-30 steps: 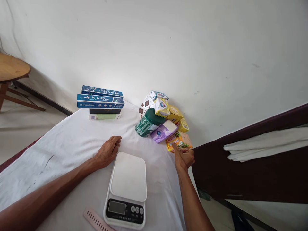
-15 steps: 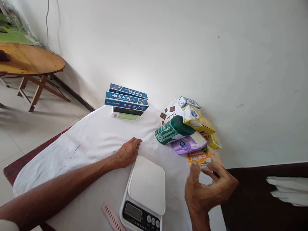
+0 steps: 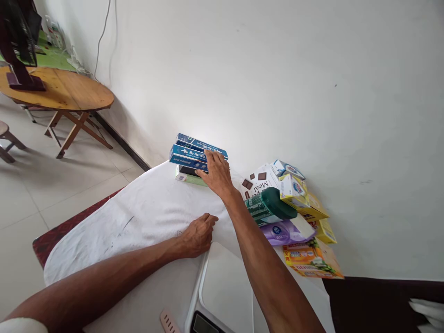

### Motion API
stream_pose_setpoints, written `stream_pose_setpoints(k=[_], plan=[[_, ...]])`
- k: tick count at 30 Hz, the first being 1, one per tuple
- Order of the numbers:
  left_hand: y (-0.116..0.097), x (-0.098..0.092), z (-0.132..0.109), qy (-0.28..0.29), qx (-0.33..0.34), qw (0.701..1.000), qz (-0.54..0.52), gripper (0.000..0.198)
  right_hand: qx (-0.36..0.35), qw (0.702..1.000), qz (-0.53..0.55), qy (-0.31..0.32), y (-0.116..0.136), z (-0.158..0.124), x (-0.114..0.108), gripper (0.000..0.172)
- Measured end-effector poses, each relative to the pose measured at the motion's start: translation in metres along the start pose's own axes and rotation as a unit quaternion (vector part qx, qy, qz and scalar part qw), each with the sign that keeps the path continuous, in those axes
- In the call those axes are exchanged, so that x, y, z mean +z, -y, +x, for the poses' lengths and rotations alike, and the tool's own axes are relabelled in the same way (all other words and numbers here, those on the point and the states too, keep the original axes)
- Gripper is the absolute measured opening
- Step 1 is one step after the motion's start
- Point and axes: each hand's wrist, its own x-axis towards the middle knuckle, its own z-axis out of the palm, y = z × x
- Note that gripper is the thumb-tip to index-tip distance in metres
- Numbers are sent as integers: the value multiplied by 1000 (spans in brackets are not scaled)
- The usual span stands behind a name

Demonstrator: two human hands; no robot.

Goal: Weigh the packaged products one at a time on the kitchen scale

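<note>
Right arm [image 3: 267, 263] outstretched, right hand [image 3: 219, 175] palm-down; left hand [image 3: 198, 235] lower, fingers curled in.

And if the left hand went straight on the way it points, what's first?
The bare right forearm, which crosses ahead of the left hand in the picture. Depth is unclear; passing beneath, it would probably meet the green cylindrical plastic bottle or white cardboard box with brown squares.

Right hand [image 3: 218, 175] covers right part of near blue box [image 3: 183, 155]; whether fingers grip it, cannot tell. Black box [image 3: 187, 170] partly hidden by both. Green bottle [image 3: 277, 203]: left end behind right forearm [image 3: 267, 259], small print illegible. White scale [image 3: 225, 277]: right side obscured by forearm, near end cut off by frame. Pink strap [image 3: 169, 323] likewise cut off.
</note>
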Motion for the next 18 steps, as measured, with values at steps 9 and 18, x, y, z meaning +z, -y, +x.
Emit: stream_pose_setpoints(k=[9,18], plan=[[4,3,0,1,3,1000,-11,57,3,999,-29,28,-4,19,2,46],[4,4,0,-11,-18,998,-53,52,21,999,-13,-31,15,-58,-52,41]])
